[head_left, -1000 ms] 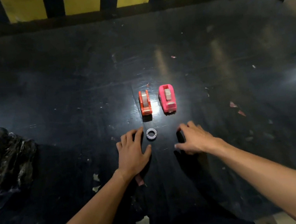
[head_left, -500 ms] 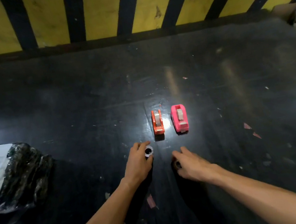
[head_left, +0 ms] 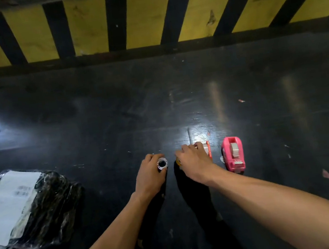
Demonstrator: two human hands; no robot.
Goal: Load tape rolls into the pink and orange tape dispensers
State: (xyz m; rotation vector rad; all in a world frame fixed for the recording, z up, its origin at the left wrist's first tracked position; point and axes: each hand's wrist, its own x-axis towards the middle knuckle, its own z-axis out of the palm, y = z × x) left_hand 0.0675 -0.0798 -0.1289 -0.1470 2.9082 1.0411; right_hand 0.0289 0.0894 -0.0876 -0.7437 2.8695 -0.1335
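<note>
Fingers of the left hand (head_left: 150, 177) curl around a small white tape roll (head_left: 162, 163), its dark core hole facing up toward the camera and the roll held at the thumb side of the fist, just above a glossy black work surface (head_left: 98, 121). Immediately to the right of that grip, the right hand (head_left: 195, 162) reaches over and covers most of the orange tape dispenser (head_left: 208, 149), so that only a thin orange edge and a pale strip show past the knuckles; its fingers are bent down onto the dispenser, though whether they are clamped on it or merely resting cannot be told. A sliver of yellow shows at the near edge of this hand, too small to identify. Just beyond the right hand, farther right, the pink tape dispenser (head_left: 233, 154) stands alone on the surface, untouched, with a grey roll visible in its top slot. Both bare forearms stretch back from the hands toward the bottom corners of the view. Well to the left of the grip lies a black plastic-wrapped package (head_left: 43, 206) bearing a white label, with a bit of white plastic at its near side. Small pinkish scraps (head_left: 327, 175) dot the surface out to the right. Far ahead of the hands, a yellow-and-black striped barrier (head_left: 142, 16) closes off the back edge of the surface.
</note>
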